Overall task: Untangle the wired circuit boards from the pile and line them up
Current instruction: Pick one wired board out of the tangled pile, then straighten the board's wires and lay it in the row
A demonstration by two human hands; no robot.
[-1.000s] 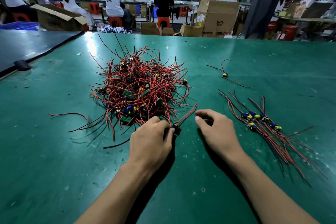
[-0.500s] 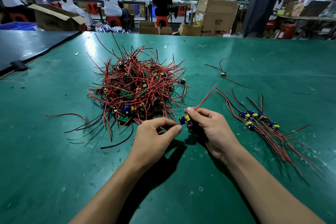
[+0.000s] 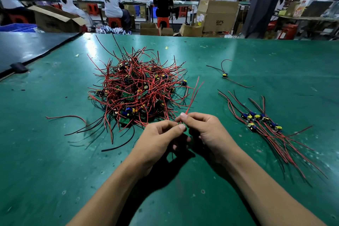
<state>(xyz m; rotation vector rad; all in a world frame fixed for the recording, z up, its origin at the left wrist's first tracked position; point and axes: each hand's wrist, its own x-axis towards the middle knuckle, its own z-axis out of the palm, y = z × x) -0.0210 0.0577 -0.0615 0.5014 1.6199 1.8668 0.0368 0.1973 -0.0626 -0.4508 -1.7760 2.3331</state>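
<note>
Two bare hands are meeting at the lower centre of the frame, held just above the green counter (image 3: 55,161). The right hand (image 3: 208,134) is pinching a pair of red wires (image 3: 192,95) between thumb and forefinger, with its other fingers curled under. The wires are rising from its fingertips toward the upper right and splaying apart at their free ends. The left hand (image 3: 160,140) is curling in beside it, its thumb and forefinger pinching the same wires just below the right hand's grip. Any board on these wires is hidden behind the fingers.

Just beyond the hands, left of centre, the pile (image 3: 139,93) is sitting as a tangled mound of red and black leads with small green circuit boards and blue and yellow components showing through. Loose wire ends are trailing out of it toward the lower left.

At the right of the frame, well apart from the pile, a row of wired boards (image 3: 260,120) is lying side by side, the leads running off toward the lower right. Above that row a single wired board (image 3: 224,75) is lying alone.

Along the top of the frame, a cardboard box (image 3: 217,14) is standing past the counter's far edge, and seated people (image 3: 111,2) are working at long tables.
</note>
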